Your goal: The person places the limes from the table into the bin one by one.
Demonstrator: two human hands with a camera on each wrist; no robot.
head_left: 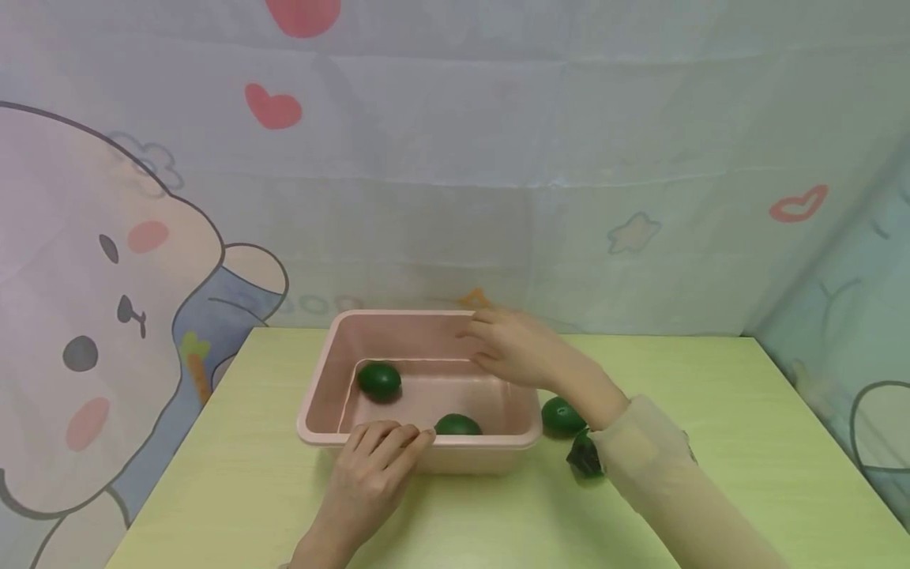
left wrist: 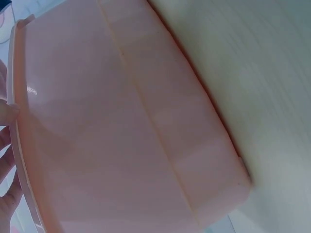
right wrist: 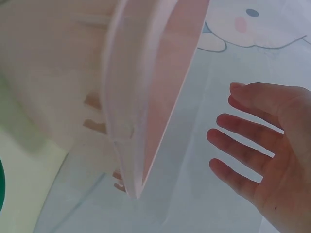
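A pink plastic basin (head_left: 426,458) stands on the table. Inside it lie a smooth dark green oval fruit (head_left: 380,382) at the left and a second green fruit (head_left: 458,425) behind the front wall. My left hand (head_left: 373,470) grips the front rim, its fingers over the edge; in the left wrist view, its thumb (left wrist: 7,114) is at the rim. Over the basin's back right part hovers my right hand (head_left: 519,348), fingers spread and holding nothing. The right wrist view has this hand (right wrist: 272,145) beside the basin's rim (right wrist: 141,97), palm bare.
Right of the basin, below my right forearm, are another green fruit (head_left: 562,416) and a darker, ridged green thing (head_left: 586,455) partly hidden by the sleeve. The pale yellow-green table (head_left: 768,442) ends at a printed cloth backdrop (head_left: 455,158).
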